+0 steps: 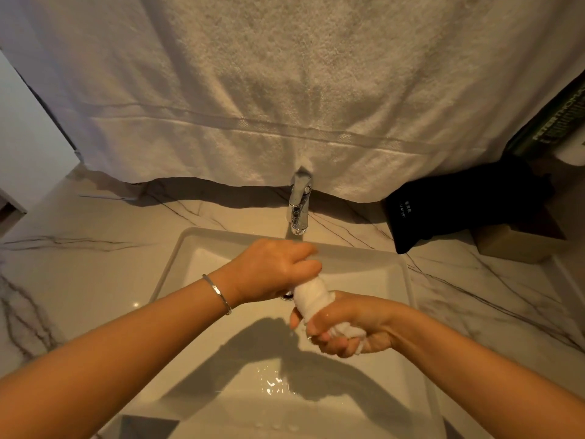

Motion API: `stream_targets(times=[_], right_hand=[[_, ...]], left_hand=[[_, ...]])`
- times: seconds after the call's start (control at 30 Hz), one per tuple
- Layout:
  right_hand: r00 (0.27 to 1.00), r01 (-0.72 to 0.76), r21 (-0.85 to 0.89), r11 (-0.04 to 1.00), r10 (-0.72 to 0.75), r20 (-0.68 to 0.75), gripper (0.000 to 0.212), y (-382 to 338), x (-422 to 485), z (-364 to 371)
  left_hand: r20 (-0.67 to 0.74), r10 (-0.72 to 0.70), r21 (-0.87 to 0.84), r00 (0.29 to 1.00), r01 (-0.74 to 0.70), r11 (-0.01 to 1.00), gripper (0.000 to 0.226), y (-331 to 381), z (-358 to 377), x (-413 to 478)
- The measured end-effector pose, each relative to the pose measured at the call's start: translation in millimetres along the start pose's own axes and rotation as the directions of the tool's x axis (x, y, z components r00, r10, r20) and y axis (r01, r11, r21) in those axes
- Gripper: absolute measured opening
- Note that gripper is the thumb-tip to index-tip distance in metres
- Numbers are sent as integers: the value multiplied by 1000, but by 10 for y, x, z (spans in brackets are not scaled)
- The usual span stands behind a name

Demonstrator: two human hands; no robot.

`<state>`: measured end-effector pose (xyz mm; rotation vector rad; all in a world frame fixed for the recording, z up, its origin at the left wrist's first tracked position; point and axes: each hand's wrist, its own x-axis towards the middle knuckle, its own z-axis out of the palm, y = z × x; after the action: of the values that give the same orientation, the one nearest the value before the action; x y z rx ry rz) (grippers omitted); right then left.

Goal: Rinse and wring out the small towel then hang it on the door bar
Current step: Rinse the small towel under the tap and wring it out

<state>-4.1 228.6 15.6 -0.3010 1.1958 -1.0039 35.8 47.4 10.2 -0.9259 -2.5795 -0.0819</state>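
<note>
The small white towel (pixel 311 294) is twisted into a tight roll above the square white sink (pixel 177 258). My left hand (pixel 275 269) grips its upper end, just below the chrome tap (pixel 299 205). My right hand (pixel 348 324) is closed around its lower end, with towel bulging out between the fingers. Drops fall from the towel and water lies wet on the basin floor. No stream is visible from the tap. The door bar is not in view.
A large beige towel (pixel 285 90) hangs across the wall behind the tap. A black pouch (pixel 456 207) and a brown box (pixel 519 245) sit on the marble counter (pixel 79 258) at the right. A dark printed box (pixel 550 122) leans at the far right.
</note>
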Motion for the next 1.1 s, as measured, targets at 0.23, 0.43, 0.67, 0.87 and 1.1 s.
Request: stream_targets(times=[0.23, 0.43, 0.67, 0.87, 1.1], right_hand=[[786, -295, -841, 453, -385, -483, 49, -11, 144, -109], [755, -381, -923, 47, -561, -340, 45, -87, 203, -223], [706, -358, -915, -184, -695, -137, 47, -273, 195, -266], [691, -344, -917, -201, -716, -103, 47, -339, 191, -272], [689, -342, -919, -194, -717, -105, 48, -349, 152, -280]], left_hand=[[424, -437, -33, 793, 496, 868, 32, 236, 255, -41], [407, -620, -318, 671, 740, 592, 19, 340, 325, -27], [512, -758, -658, 404, 752, -44, 7, 420, 280, 44], [645, -710, -683, 283, 630, -369, 21, 491, 220, 78], [669, -689, -672, 278, 623, -400, 21, 493, 204, 106]])
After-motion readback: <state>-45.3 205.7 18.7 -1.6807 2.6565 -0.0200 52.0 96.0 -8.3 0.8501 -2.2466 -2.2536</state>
